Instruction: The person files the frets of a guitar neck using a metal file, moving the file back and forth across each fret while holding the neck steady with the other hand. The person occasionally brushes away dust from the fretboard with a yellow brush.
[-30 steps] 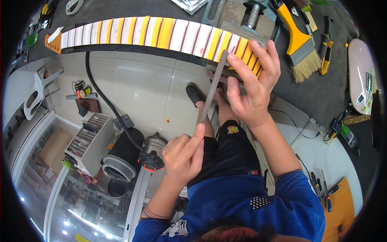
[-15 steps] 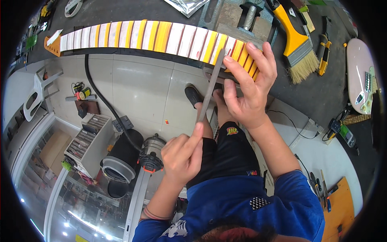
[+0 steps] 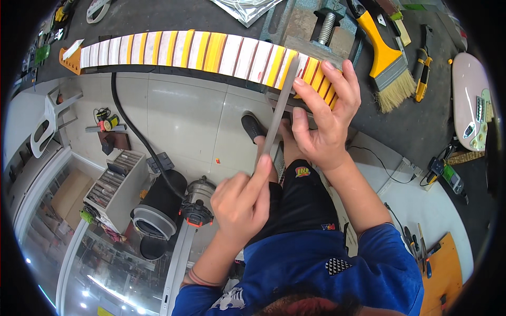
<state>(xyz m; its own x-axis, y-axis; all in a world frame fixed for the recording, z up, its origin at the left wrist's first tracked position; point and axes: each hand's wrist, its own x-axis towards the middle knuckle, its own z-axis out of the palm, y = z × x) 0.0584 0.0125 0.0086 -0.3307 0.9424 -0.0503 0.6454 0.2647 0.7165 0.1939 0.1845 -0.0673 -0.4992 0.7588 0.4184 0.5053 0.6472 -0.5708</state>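
Observation:
My left hand (image 3: 240, 203) is closed on the lower end of a long, flat grey file (image 3: 279, 113). The file's upper end lies across a guitar neck (image 3: 232, 57) with its orange headstock (image 3: 71, 59) at the left; white and yellow tape covers the fretboard between dark red-edged frets. My right hand (image 3: 329, 121) has its fingers apart and curved over the neck's right part, the index fingertip against the file's upper end and the thumb below the neck. What the other fingertips press on is partly hidden.
A metal vise (image 3: 327, 29) stands behind the neck. A wide yellow brush (image 3: 385, 63), a utility knife (image 3: 421, 84) and a pale pink guitar body (image 3: 466, 100) lie on the dark bench at right. Below are a white chair (image 3: 45, 129) and a canister machine (image 3: 197, 203).
My left hand and the file have shifted slightly up since half a second ago, the file's tip reaching farther across the neck. The neck appears a little lower in the view.

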